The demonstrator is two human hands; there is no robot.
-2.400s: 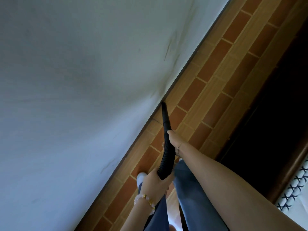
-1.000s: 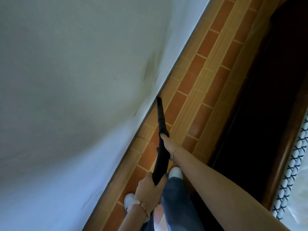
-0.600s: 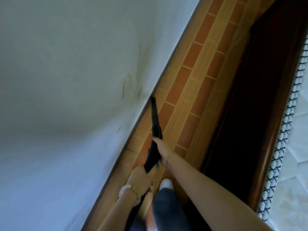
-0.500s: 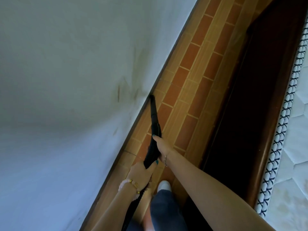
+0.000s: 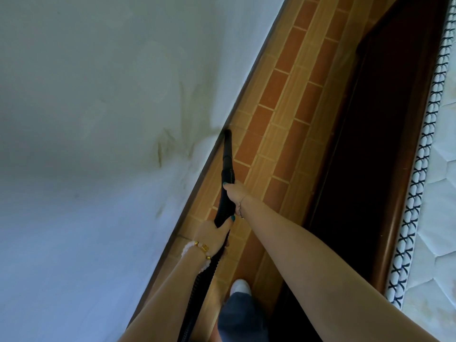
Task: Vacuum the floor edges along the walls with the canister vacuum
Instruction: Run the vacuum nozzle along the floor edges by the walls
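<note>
While the black nozzle (image 5: 227,156) is touching the line where the wall (image 5: 98,95) is meeting the floor (image 5: 283,119), I am thinking the tip should be sliding slowly and low along that edge. The right grip (image 5: 234,193) is wrapping round the bumpy hose (image 5: 204,275) just behind the nozzle, and the left grip (image 5: 214,233) is squeezing the hose further back. The nozzle is looking long, thin and hard.

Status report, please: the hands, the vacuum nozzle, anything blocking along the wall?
Hands: left hand and right hand both grip the black hose. Its nozzle tip at the wall edge. Dark bed frame on the right, apart; nothing seen ahead.
</note>
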